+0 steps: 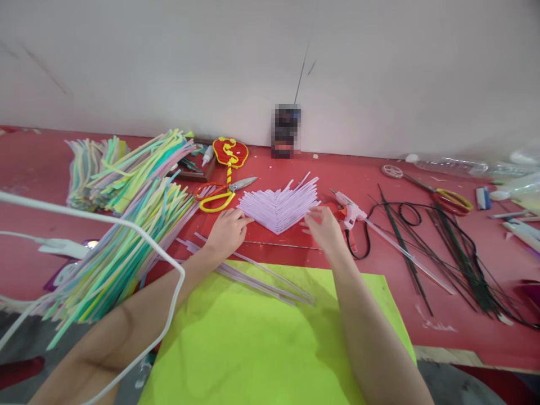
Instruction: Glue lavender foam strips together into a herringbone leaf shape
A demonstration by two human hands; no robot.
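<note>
A V-shaped piece of lilac pipe cleaners (277, 209), its strands laid close together, lies flat on the red table in front of me. My left hand (230, 229) is at its left edge, with fingers curled and the thumb reaching toward the lower side. At the right edge is my right hand (323, 225), thumb and fingers apart, fingertips touching or very close to the strands. Several loose lilac pipe cleaners (257, 279) rest below the left hand, partly over a bright yellow-green sheet (261, 343). Scissors (217, 201) with yellow and red handles lie just beyond the left hand.
Bundles of multicoloured pipe cleaners (126, 247) cover the left side, with a white cable (179, 281) crossing in front. A glue gun (351, 211) lies right, beside dark green wires (459, 264) and more scissors (453, 202). A red and yellow ornament (230, 152) lies behind.
</note>
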